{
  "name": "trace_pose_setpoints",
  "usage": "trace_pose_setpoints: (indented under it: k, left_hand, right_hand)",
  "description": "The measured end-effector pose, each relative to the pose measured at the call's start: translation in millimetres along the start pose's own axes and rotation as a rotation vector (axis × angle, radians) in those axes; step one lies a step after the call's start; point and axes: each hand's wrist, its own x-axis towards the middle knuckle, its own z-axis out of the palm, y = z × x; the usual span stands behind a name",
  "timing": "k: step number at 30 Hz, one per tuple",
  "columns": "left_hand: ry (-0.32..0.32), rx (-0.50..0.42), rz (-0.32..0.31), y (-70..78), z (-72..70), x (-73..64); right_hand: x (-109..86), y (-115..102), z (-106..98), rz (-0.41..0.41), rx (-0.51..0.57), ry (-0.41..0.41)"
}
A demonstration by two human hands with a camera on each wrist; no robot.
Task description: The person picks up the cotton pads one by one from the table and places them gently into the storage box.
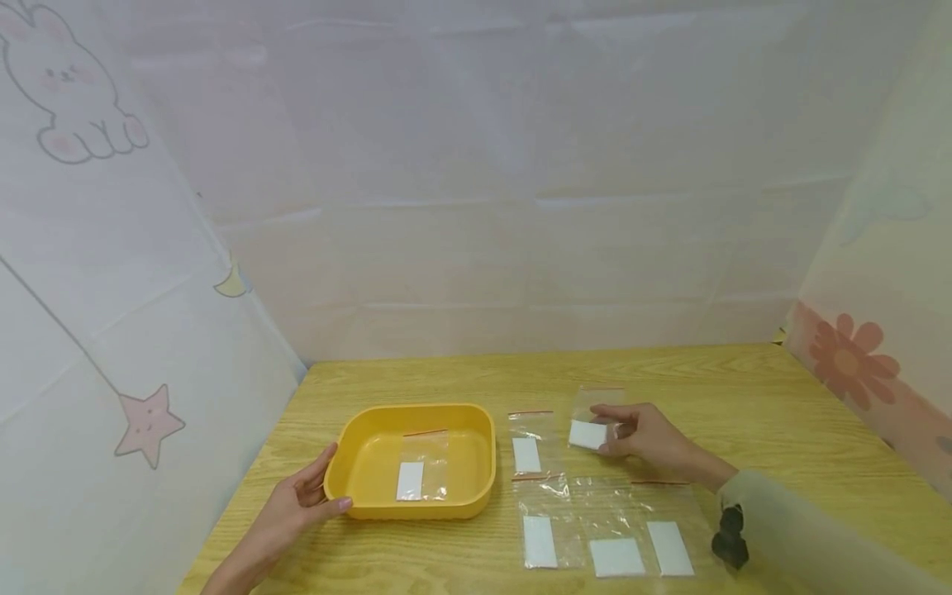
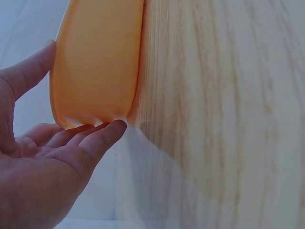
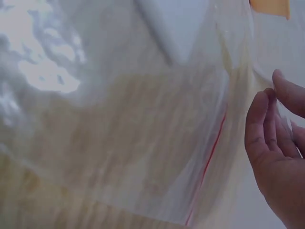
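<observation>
Head view: shows both hands and the whole yellow tray (image 1: 416, 511), near the left edge of the tabletop (image 1: 424, 554), with a bagged white piece (image 1: 411, 481) inside it.
Left hand (image 1: 286, 508): grasps the tray's left end, thumb at the front corner.
Right hand (image 1: 647, 434): pinches a clear bag (image 1: 587, 433) with a white insert, between the tray and the right edge, toward the back edge; whether that bag touches the surface, I cannot tell.
Loose bags: a single bag (image 1: 526, 453) beside the tray; a row of three (image 1: 616, 558) farther from the back edge.
Left wrist only: fingertips (image 2: 116, 128) against the tray's outer wall.
Right wrist only: a red seal line (image 3: 213, 148) close up; just a tray corner shows.
Surface: yellowish wood grain.
Room: pale sheets printed with a rabbit (image 1: 67, 91), star (image 1: 151, 424) and red flower (image 1: 848, 359).
</observation>
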Motion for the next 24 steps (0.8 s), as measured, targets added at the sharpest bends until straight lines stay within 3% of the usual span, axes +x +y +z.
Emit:
trace_pose_setpoints:
  k: [9,17,24]
  left_hand:
    - [0.002,-0.005,-0.003,0.6,0.2,0.0]
    - [0.007,-0.003,-0.006,1.3,0.4,-0.3]
    - [0.009,-0.005,-0.014,0.9,0.7,-0.2]
  right_hand:
    - [2.8,-15.6,-6.0,-0.098,-0.005,-0.066]
    - [12.1,-47.3,-2.1,-0.085,0.066,-0.102]
    - [26.5,-75.8,10.0,-0.113,0.028,-0.121]
